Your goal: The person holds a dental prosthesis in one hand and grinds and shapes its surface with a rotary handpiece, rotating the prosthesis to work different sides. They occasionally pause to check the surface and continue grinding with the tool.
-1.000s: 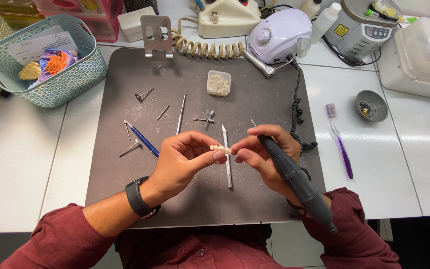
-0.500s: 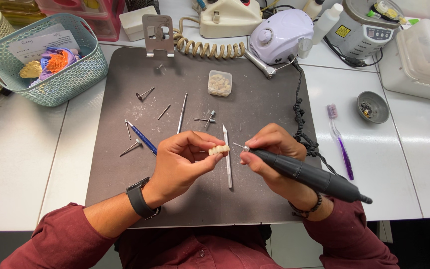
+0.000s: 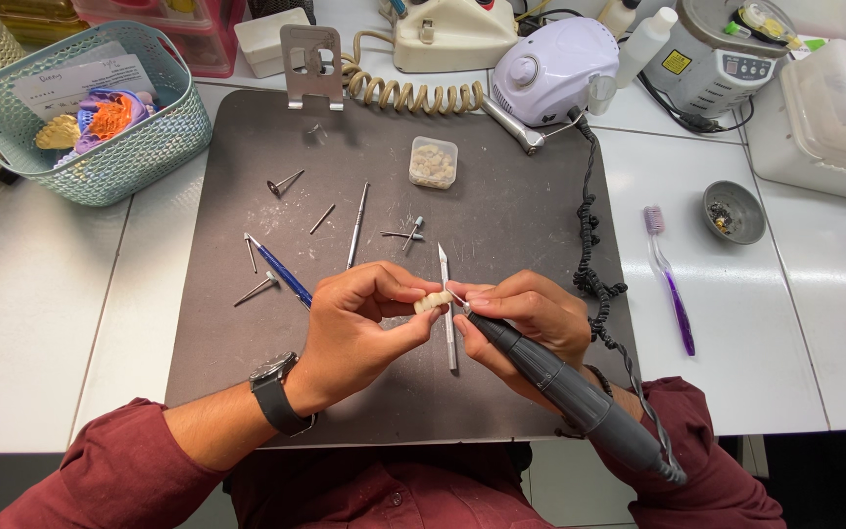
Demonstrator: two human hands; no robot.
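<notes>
Pale tooth piece [image 3: 432, 301] half hidden by left hand [image 3: 356, 328], handpiece [image 3: 565, 389] tip obscured

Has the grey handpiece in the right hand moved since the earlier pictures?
Yes. The grey handpiece has swung: against the purple toothbrush, its rear end now points down toward the body again.

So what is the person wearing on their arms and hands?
Both arms have dark red long sleeves, pushed up on the left arm. A black wristwatch with a dark band sits on the left wrist. The left hand and right hand are bare, with no gloves.
</notes>
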